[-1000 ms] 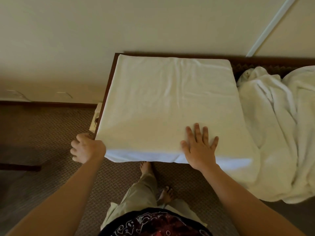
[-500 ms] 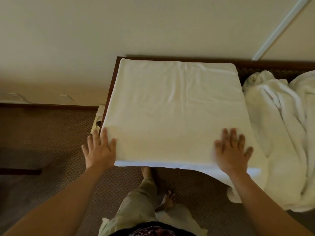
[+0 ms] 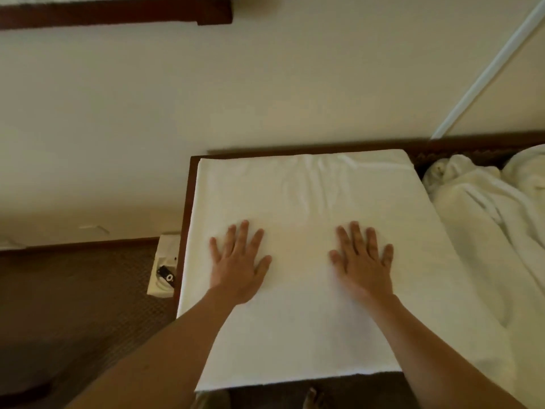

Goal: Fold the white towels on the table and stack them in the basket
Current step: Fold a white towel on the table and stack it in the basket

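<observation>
Folded white towel: flat on the dark wooden table, covering its left end. Your left hand and right hand: palms down on it, fingers spread, gripping nothing. Unfolded towel heap: just right of it.

Both bare forearms reach forward, roughly parallel. The left hand lies palm down with fingers straight and spread. The right hand lies the same way, flat, fingers splayed, level with the left and well apart from it.
</observation>
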Action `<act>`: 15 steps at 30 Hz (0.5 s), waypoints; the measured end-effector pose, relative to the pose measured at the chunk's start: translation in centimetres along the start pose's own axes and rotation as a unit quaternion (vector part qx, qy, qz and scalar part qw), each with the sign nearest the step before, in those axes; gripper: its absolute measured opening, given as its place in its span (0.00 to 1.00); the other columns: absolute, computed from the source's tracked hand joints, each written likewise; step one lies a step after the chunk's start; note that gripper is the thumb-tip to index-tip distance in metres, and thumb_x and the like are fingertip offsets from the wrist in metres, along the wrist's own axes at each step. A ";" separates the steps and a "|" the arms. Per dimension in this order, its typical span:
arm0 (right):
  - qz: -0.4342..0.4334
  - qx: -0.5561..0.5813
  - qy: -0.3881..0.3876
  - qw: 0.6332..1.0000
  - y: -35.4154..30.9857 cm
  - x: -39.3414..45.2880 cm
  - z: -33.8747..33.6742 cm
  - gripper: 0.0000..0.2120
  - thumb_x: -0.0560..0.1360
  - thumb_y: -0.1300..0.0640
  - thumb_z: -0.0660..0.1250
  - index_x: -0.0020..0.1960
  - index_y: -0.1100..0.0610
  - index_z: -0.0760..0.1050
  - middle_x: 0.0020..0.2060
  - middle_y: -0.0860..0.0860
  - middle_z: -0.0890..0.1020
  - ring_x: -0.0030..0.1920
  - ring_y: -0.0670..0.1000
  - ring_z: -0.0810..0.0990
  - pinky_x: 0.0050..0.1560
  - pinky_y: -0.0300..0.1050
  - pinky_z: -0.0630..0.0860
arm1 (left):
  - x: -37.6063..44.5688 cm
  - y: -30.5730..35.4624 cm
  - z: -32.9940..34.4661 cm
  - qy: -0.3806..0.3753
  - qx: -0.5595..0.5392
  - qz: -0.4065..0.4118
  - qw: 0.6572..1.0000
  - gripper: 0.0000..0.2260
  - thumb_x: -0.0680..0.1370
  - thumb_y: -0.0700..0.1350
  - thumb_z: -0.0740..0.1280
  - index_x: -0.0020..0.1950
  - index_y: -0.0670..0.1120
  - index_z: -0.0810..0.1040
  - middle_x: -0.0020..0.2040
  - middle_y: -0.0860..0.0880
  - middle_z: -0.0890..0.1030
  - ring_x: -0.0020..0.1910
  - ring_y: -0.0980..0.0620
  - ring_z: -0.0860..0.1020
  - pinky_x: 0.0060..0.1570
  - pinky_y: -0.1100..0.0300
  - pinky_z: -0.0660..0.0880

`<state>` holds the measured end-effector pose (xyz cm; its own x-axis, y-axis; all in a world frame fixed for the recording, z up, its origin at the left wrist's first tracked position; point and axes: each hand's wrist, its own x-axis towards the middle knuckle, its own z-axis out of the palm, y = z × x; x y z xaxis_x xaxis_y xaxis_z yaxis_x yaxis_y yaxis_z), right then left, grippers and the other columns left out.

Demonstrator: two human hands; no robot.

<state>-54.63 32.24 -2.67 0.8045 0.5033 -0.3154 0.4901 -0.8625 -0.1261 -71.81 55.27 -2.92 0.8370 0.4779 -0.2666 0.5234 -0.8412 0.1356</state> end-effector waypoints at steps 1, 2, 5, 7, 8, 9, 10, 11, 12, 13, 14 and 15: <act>0.037 0.005 -0.003 0.999 0.4 1.3 -0.6 0.30 0.83 0.36 0.40 0.82 0.39 0.36 0.82 0.44 0.36 0.82 0.55 0.35 0.78 0.68 0.37 | 1.5 -1.7 -0.4 0.003 0.005 0.006 1.000 0.30 0.82 0.67 0.40 0.82 0.60 0.36 0.82 0.52 0.31 0.81 0.46 0.33 0.77 0.36 0.35; 0.069 0.009 -0.006 0.998 0.4 2.3 -1.1 0.30 0.83 0.36 0.40 0.82 0.41 0.37 0.82 0.45 0.37 0.82 0.56 0.36 0.77 0.69 0.38 | 2.9 -3.3 -1.0 0.004 0.009 0.010 1.000 0.31 0.82 0.68 0.39 0.82 0.60 0.35 0.82 0.52 0.30 0.81 0.45 0.32 0.78 0.36 0.36; 0.126 0.021 -0.001 0.992 -2.7 4.9 -1.6 0.33 0.83 0.36 0.39 0.83 0.46 0.36 0.82 0.49 0.37 0.81 0.61 0.35 0.77 0.71 0.36 | 8.0 -7.3 -2.9 0.009 0.010 0.008 1.000 0.33 0.80 0.69 0.36 0.82 0.59 0.35 0.82 0.52 0.31 0.81 0.44 0.33 0.78 0.36 0.37; 0.131 0.039 0.004 0.991 -5.9 6.7 -1.8 0.33 0.83 0.36 0.39 0.83 0.47 0.34 0.82 0.51 0.35 0.81 0.61 0.33 0.77 0.70 0.35 | 11.3 -9.1 -4.0 0.016 0.001 0.000 1.000 0.33 0.80 0.70 0.37 0.83 0.59 0.36 0.83 0.52 0.33 0.82 0.44 0.34 0.78 0.35 0.39; 0.130 0.049 0.010 0.990 -7.7 7.7 -1.8 0.33 0.83 0.36 0.39 0.83 0.47 0.34 0.82 0.52 0.34 0.81 0.61 0.32 0.77 0.70 0.35 | 12.9 -10.1 -4.5 0.019 -0.007 -0.001 1.000 0.33 0.80 0.69 0.38 0.83 0.59 0.38 0.83 0.52 0.34 0.82 0.44 0.35 0.78 0.35 0.39; 0.129 0.058 0.018 0.990 -9.5 8.5 -1.8 0.33 0.83 0.36 0.39 0.83 0.46 0.33 0.82 0.53 0.34 0.81 0.61 0.32 0.77 0.70 0.34 | 14.2 -10.9 -4.8 0.020 -0.013 -0.003 1.000 0.32 0.81 0.69 0.40 0.83 0.59 0.39 0.83 0.52 0.35 0.82 0.44 0.36 0.78 0.35 0.40; 0.126 0.064 0.025 0.990 -11.1 9.2 -1.7 0.33 0.83 0.36 0.39 0.83 0.46 0.34 0.82 0.54 0.34 0.81 0.61 0.32 0.77 0.70 0.34 | 15.4 -11.7 -5.1 0.020 -0.016 -0.005 1.000 0.32 0.81 0.69 0.41 0.83 0.59 0.39 0.83 0.52 0.35 0.82 0.43 0.37 0.78 0.34 0.40; 0.127 0.069 0.029 0.989 -13.1 9.8 -1.4 0.33 0.83 0.36 0.39 0.83 0.46 0.34 0.82 0.54 0.34 0.81 0.61 0.32 0.77 0.70 0.34 | 16.6 -12.9 -5.4 0.018 -0.015 -0.006 1.000 0.32 0.81 0.69 0.41 0.83 0.59 0.39 0.83 0.52 0.35 0.82 0.43 0.37 0.77 0.34 0.40; 0.124 0.070 0.031 0.989 -14.7 10.2 -1.2 0.33 0.83 0.36 0.39 0.83 0.47 0.34 0.82 0.54 0.35 0.80 0.62 0.32 0.77 0.70 0.35 | 17.3 -13.7 -5.5 0.014 -0.010 -0.009 1.000 0.32 0.81 0.68 0.41 0.83 0.59 0.38 0.83 0.52 0.34 0.82 0.43 0.37 0.77 0.34 0.39; 0.113 0.065 0.034 0.991 -16.0 10.4 -1.1 0.33 0.83 0.36 0.39 0.83 0.47 0.34 0.82 0.54 0.35 0.80 0.62 0.32 0.77 0.70 0.35 | 17.7 -14.1 -5.6 0.010 -0.006 -0.016 1.000 0.32 0.82 0.68 0.40 0.83 0.58 0.37 0.83 0.52 0.34 0.82 0.44 0.37 0.76 0.34 0.40; 0.097 0.060 0.033 0.993 -17.6 10.4 -0.9 0.33 0.83 0.36 0.39 0.83 0.48 0.35 0.82 0.54 0.35 0.80 0.63 0.32 0.77 0.70 0.36 | 18.0 -14.6 -5.7 0.004 -0.005 -0.024 1.000 0.32 0.82 0.67 0.39 0.83 0.56 0.36 0.83 0.52 0.34 0.82 0.45 0.37 0.77 0.33 0.40; 0.076 0.058 0.032 0.995 -19.1 10.4 -0.7 0.33 0.83 0.36 0.40 0.83 0.48 0.35 0.82 0.54 0.35 0.80 0.63 0.32 0.77 0.70 0.36 | 18.1 -14.9 -5.7 0.001 -0.011 -0.035 0.999 0.31 0.83 0.65 0.39 0.83 0.55 0.35 0.83 0.52 0.34 0.82 0.45 0.38 0.77 0.33 0.41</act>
<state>-55.40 53.97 -2.83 0.8883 0.3654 -0.2784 0.3221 -0.9275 -0.1897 -63.50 77.87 -4.33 0.7982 0.5360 -0.2750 0.5844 -0.7997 0.1376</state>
